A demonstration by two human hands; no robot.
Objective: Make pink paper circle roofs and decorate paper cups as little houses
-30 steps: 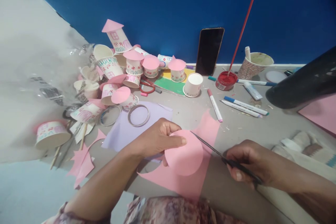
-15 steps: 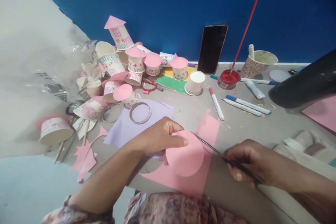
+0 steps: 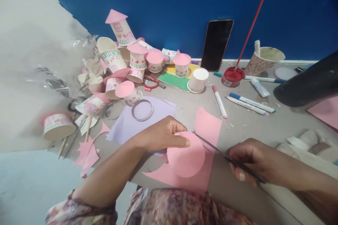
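My left hand (image 3: 161, 135) pinches a pink paper circle (image 3: 187, 156) at its upper left edge, thumb on top. The circle lies over a larger pink paper offcut (image 3: 208, 126) on the grey table. My right hand (image 3: 249, 161) is closed round the handles of thin black scissors (image 3: 211, 146). Their blades point up-left and meet the circle's top right edge.
A heap of decorated paper cups with pink roofs (image 3: 137, 58) fills the back left. A lilac sheet (image 3: 132, 124) carries a tape ring (image 3: 142, 109). Markers (image 3: 219, 101), a red paint pot (image 3: 231, 76), a phone (image 3: 217, 45) and a white cup (image 3: 198, 80) stand behind. Pink scraps (image 3: 88, 151) lie left.
Both hands keep their grip and barely move. The pink offcut has shifted slightly under the circle, and the view has drifted a little.
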